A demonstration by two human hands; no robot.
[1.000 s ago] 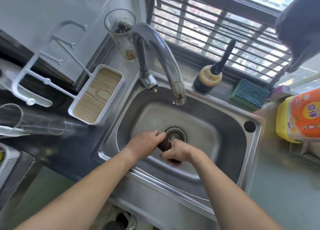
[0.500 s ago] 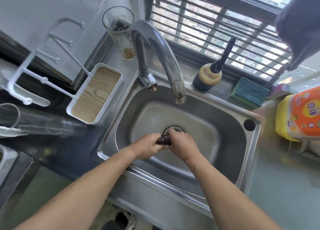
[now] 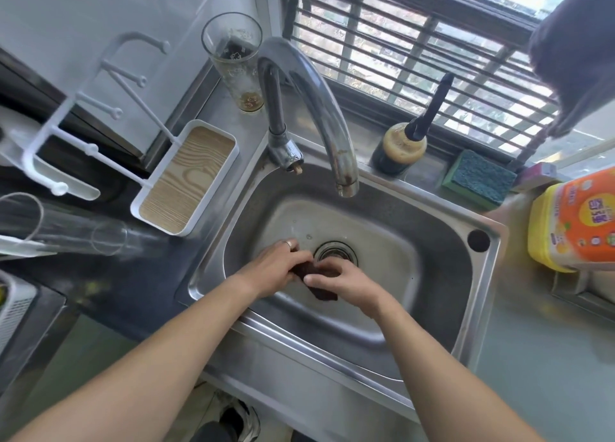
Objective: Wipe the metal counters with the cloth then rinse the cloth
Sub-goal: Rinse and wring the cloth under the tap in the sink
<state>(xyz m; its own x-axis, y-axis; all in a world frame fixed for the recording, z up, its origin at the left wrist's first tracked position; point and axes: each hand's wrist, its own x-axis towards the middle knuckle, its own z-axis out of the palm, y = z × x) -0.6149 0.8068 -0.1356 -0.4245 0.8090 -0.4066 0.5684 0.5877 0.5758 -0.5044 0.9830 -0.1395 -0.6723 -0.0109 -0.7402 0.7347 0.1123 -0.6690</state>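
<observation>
A small dark brown cloth (image 3: 321,290) is bunched low in the steel sink (image 3: 432,241), just in front of the drain (image 3: 336,253). My left hand (image 3: 276,268) grips its left end; a ring shows on one finger. My right hand (image 3: 349,283) grips the right part, and a corner of the cloth sticks out below the fingers. Both hands are close together, and most of the cloth is hidden between them. The curved faucet (image 3: 319,108) arches over the basin; no water stream is visible from its spout.
A tall glass (image 3: 234,62) stands behind the faucet. A white wood-grain tray with a rack (image 3: 186,182) sits left of the sink. A dark bottle (image 3: 404,145), a green sponge (image 3: 479,178) and a yellow detergent tub (image 3: 575,218) line the back right. Barred window behind.
Both hands have shifted on the cloth, twisting it between them; a corner of it now hangs out below my right hand. The hands stay by the drain.
</observation>
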